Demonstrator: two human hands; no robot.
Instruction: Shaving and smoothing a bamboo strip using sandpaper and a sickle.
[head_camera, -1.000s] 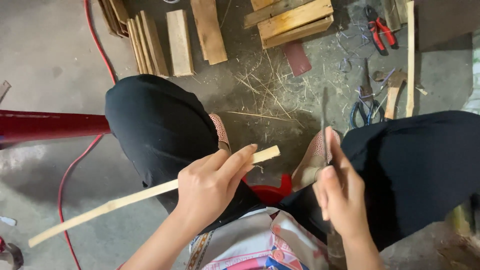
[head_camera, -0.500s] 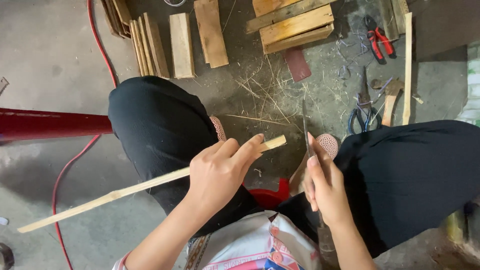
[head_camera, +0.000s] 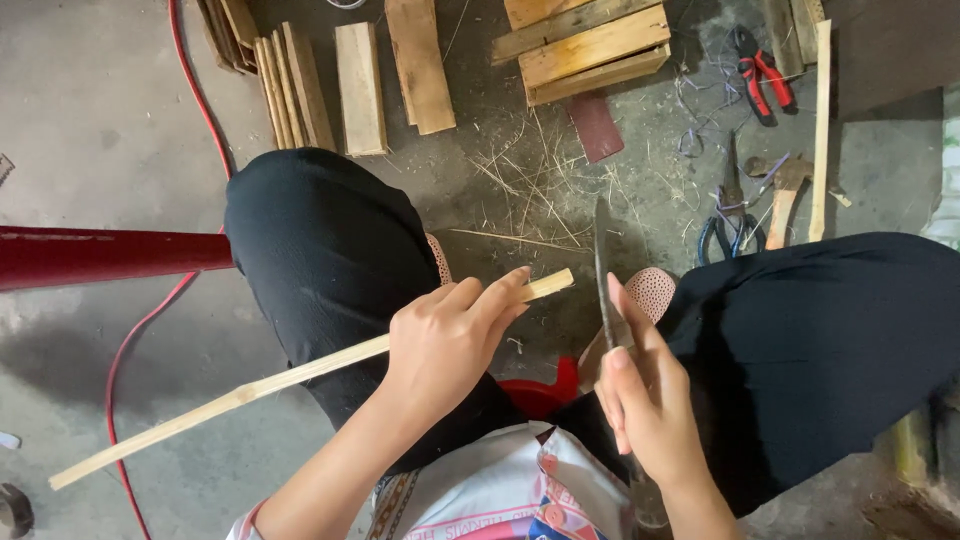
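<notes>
Seated low on the concrete floor (head_camera: 90, 150). Left hand (head_camera: 440, 345) closed round a long pale bamboo strip (head_camera: 250, 390) near its far end, strip slanting across the knee. Right hand (head_camera: 650, 410) gripping a dark-bladed knife (head_camera: 603, 270), edge upright, just beside the strip's tip. Strip looks light, springy, splintery; best held close to the worked end.

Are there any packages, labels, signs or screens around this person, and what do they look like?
No packages, signs or screens show.
Printed shirt: bottom centre, worn by the person; white cloth with lettering and red and blue patches.
Everything else is unlabelled: the strip in the left hand, the blade by the right hand, the wooden blocks on the floor.
</notes>
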